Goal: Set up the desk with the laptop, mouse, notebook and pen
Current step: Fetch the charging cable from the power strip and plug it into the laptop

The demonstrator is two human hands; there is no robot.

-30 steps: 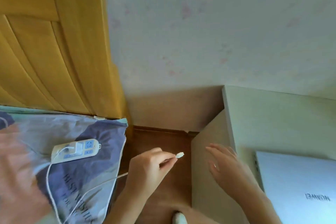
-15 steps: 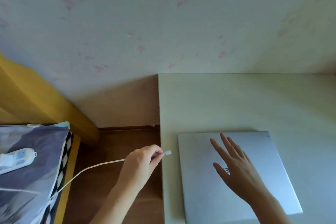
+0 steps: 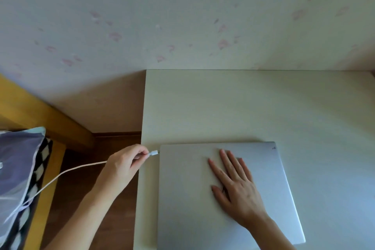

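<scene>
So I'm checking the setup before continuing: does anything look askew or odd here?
Slightly: the closed silver laptop lies skewed on the cream desk, not square to its edges.

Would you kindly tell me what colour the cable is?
White; the cable, pinched by the left hand, shows in the head view.

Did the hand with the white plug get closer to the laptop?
Yes. The left hand brought the plug rightward, up to the closed laptop's left edge.
</scene>
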